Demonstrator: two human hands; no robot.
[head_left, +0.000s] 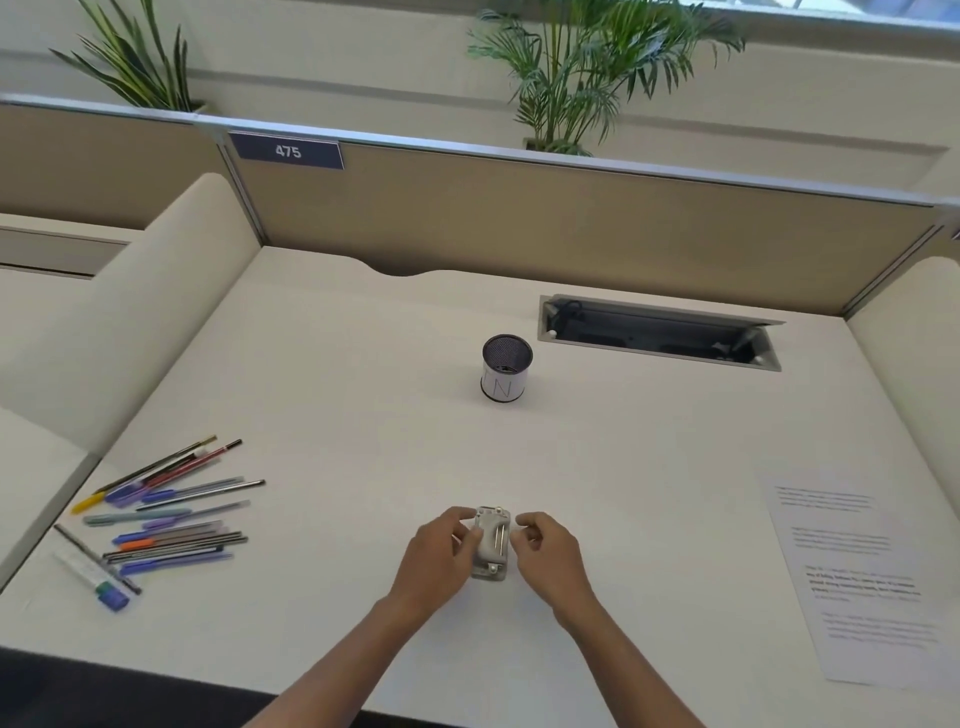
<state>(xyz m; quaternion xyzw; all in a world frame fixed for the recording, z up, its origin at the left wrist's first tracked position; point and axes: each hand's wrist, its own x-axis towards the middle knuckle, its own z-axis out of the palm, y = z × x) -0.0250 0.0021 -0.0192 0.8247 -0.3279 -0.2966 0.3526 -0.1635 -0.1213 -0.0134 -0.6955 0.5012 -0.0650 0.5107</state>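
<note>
While the small grey device (493, 545) is lying on the white desk (363, 415) at lower centre, the left hand (447, 548) and right hand (548, 553) are pinching its 2 sides with curled fingers. Uneven squeezing is risking it twisting free and skidding.

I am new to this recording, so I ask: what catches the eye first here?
The left hand and right hand hold a small grey device between them at the near middle of the desk. Scattered coloured pens lie at the left; a mesh cup stands upright farther back.
</note>
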